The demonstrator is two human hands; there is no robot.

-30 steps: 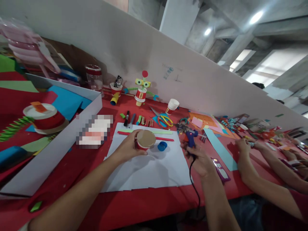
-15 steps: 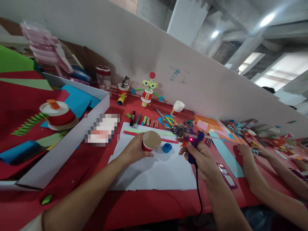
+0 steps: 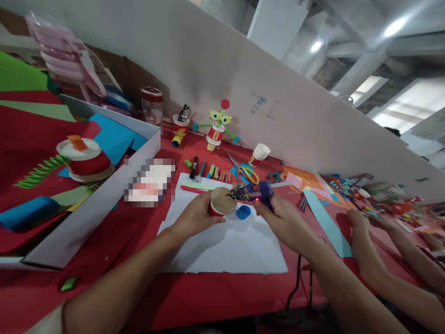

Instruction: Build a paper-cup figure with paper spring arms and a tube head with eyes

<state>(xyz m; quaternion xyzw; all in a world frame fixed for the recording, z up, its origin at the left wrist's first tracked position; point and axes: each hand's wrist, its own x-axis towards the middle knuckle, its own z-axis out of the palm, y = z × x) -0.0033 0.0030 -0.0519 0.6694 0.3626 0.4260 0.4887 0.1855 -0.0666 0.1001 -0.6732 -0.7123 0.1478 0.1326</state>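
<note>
My left hand (image 3: pixel 198 215) is wrapped round a red paper cup (image 3: pixel 217 212) whose top is covered by a brown cardboard disc (image 3: pixel 223 200). In my right hand (image 3: pixel 283 215) is a blue hot glue gun (image 3: pixel 262 192) with a small red light lit. Its grimy nozzle end points left and lies over the disc's right edge; whether the tip touches the cardboard I cannot tell. Just right of the cup, a curled blue paper piece (image 3: pixel 243 212) rests on the white paper sheet (image 3: pixel 222 255). Green and red paper strips (image 3: pixel 193 188) lie behind the cup.
A paper-cup robot figure (image 3: pixel 215 134) stands by the wall. Scissors (image 3: pixel 245 172), markers (image 3: pixel 193 168) and white paper cups (image 3: pixel 260 154) sit behind the sheet. At left is a white box (image 3: pixel 93 199) of craft pieces. Another person's arms (image 3: pixel 368 260) rest at right; the glue gun's cord (image 3: pixel 295 283) hangs over the front edge.
The glue gun has moved left in my right hand and tilted flatter, its nozzle now over the cardboard disc. My left hand still holds the cup, slightly shifted right in view.
</note>
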